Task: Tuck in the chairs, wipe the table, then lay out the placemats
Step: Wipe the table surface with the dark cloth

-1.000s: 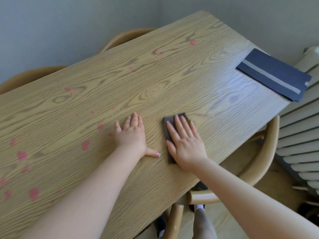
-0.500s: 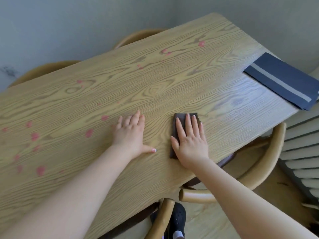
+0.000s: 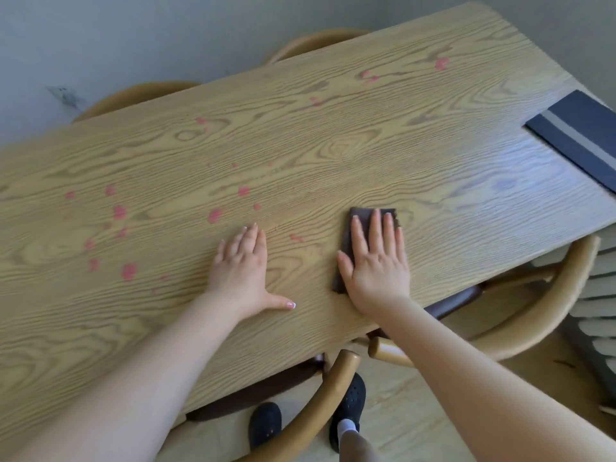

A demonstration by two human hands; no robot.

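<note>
A long wooden table (image 3: 333, 155) carries several pink stains (image 3: 128, 271), mostly on its left half. My right hand (image 3: 376, 265) presses flat on a dark folded cloth (image 3: 361, 216) near the table's front edge. My left hand (image 3: 245, 266) rests flat on the wood to the left of the cloth, thumb spread. Dark placemats (image 3: 580, 135) with a grey stripe lie stacked at the table's right end. One wooden chair (image 3: 550, 311) sits pushed under the front right edge, another (image 3: 333, 388) stands below my arms.
Two more chair backs (image 3: 140, 96) show behind the far edge, against a grey wall. A radiator (image 3: 596, 315) stands at the right. My feet in dark shoes (image 3: 350, 401) are on the light floor beneath the table edge.
The view has shifted left, so more of the stained left half shows. Both hands stay flat on the table, the right one still on the cloth, which has slid slightly along the surface.
</note>
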